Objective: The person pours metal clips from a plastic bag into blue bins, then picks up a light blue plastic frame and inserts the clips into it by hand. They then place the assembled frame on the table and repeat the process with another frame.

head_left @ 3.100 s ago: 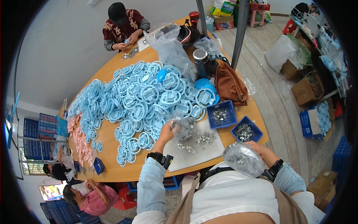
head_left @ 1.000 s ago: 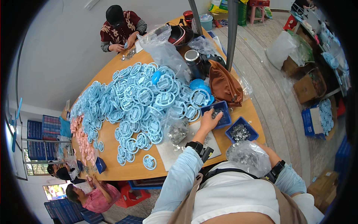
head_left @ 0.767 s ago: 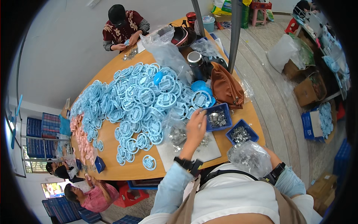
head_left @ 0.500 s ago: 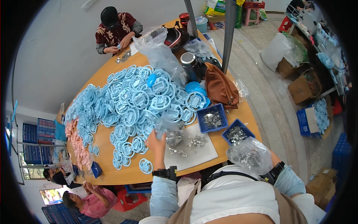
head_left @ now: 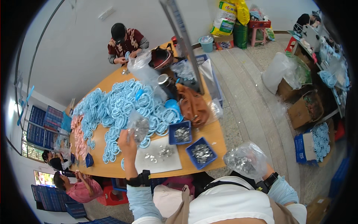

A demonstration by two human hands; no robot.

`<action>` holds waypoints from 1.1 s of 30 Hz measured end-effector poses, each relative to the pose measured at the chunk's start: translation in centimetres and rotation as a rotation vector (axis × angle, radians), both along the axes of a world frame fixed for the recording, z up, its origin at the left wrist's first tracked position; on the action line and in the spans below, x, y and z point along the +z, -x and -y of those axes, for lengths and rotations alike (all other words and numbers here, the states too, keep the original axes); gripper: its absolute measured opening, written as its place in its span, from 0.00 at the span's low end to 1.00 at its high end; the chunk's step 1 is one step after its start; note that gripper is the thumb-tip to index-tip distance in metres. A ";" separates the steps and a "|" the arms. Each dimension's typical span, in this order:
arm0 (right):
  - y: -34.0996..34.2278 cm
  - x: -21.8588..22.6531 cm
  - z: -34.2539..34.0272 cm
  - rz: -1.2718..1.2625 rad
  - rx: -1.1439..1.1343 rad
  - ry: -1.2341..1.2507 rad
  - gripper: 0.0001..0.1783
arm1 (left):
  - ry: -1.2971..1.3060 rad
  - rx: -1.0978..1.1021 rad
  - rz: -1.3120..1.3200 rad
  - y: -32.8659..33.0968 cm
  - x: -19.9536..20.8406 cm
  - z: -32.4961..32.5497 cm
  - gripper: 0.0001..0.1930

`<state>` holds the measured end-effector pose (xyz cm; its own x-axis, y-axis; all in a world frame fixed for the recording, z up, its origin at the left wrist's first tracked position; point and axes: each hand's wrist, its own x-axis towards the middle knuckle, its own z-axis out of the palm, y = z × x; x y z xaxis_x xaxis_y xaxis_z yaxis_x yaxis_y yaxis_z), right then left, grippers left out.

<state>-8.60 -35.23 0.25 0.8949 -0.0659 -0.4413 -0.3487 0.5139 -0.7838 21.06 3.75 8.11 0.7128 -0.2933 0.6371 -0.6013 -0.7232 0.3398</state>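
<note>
My left hand (head_left: pixel 128 141) is closed on a clear plastic bag of small metal parts (head_left: pixel 141 130), raised over the near edge of the heap of light blue plastic rings (head_left: pixel 115 104). My right hand (head_left: pixel 269 171), mostly hidden behind plastic, grips a second, fuller clear bag of metal parts (head_left: pixel 240 162) off the table's right corner, above the floor. Under and right of my left hand lies a white board (head_left: pixel 167 164) with small piles of metal parts (head_left: pixel 165 151). Two blue trays of metal parts, one (head_left: pixel 181 142) behind the other (head_left: pixel 201 156), stand right of the board.
A brown bag (head_left: pixel 192 106), a dark thermos (head_left: pixel 167 85) and a metal post (head_left: pixel 184 48) stand along the table's right side. Pink pieces (head_left: pixel 78 136) lie at the left. A co-worker (head_left: pixel 123 43) sits at the far end, another (head_left: pixel 82 186) at left. Cartons (head_left: pixel 305 112) stand on the floor at right.
The view has swung to the right, so the table appears further left. My right hand's bag has moved away from the trays, off the table's corner. My left hand still holds its bag, now lifted higher.
</note>
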 end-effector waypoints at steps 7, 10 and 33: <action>-3.2 0.9 10.4 0.032 -0.114 -0.244 0.19 | 0.473 -0.035 -0.342 7.3 4.6 15.2 0.07; -3.2 -0.7 15.6 0.051 -0.157 -0.349 0.19 | 0.179 -0.320 -0.402 9.8 3.7 22.2 0.02; -23.1 -3.3 42.2 -0.038 0.528 0.370 0.20 | -0.164 -1.153 -0.578 -3.7 1.6 61.6 0.15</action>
<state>14.47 -77.41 -3.08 0.8327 0.2250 -0.5059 -0.5116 -0.0367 -0.8584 24.71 -57.85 9.67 0.1569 -0.9621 0.2232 -0.6979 0.0519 0.7143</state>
